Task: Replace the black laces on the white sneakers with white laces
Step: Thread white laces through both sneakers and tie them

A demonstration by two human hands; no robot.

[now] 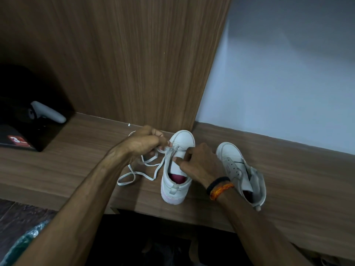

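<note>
Two white sneakers stand on a wooden ledge, toes pointing away from me. The nearer sneaker (175, 169) has a pink lining and a bare tongue. A white lace (134, 172) runs from its front eyelets and trails in loops over the wood to the left. My left hand (146, 142) pinches this lace right at the front eyelets. My right hand (199, 164) grips the sneaker's right side and tongue, with a black and orange band on the wrist. The second sneaker (242, 169) stands to the right with no lace in its eyelets. No black lace is in sight.
The wooden ledge (76, 160) ends in a front edge near me, with dark space below. A wood panel (134, 64) rises behind the shoes and a pale wall (288, 83) stands at the right. A black box (25, 135) with a grey handle-shaped object (49, 112) sits at the left.
</note>
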